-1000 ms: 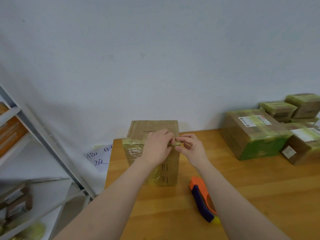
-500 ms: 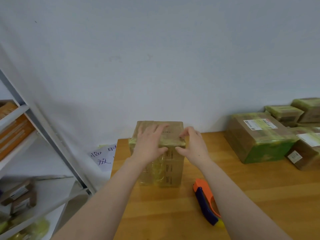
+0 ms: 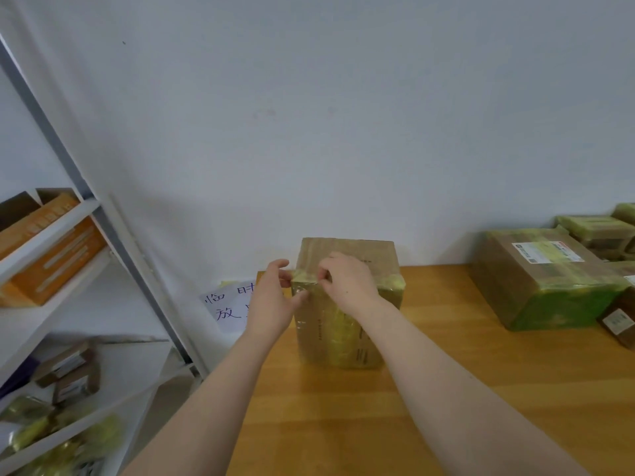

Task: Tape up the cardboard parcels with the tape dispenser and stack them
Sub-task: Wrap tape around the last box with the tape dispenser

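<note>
Standing upright near the back edge of the tabletop [image 3: 481,389], the cardboard parcel [image 3: 347,324] is the thing both hands work on. A yellowish tape band [image 3: 391,283] runs round it just below its top. The left hand [image 3: 271,304] grips the parcel's upper left corner, its thumb on the front face and its fingers [image 3: 283,269] curved round the side. The right hand [image 3: 350,285] lies over the parcel's top front edge, its fingers [image 3: 324,274] curled down and pinching at the tape band close to that same corner. The right forearm crosses in front of the parcel's lower right part and hides the tabletop there.

Well to the right of the parcel lies a large taped parcel [image 3: 536,280] with a white label, its near end wrapped in green. Smaller taped parcels [image 3: 598,231] are piled behind that one.

Left of the parcel, past the table's edge, a sheet of paper [image 3: 226,307] with handwritten characters leans low against the wall [image 3: 309,115]. Farther left stands a metal shelf rack [image 3: 113,242] that carries orange boxes [image 3: 51,259]. On a lower shelf are small brown boxes [image 3: 68,372], with blurred yellowish bags [image 3: 51,438] below them.

The tabletop is pale orange wood with a visible grain. The wall behind the parcel is plain and grey-white.
</note>
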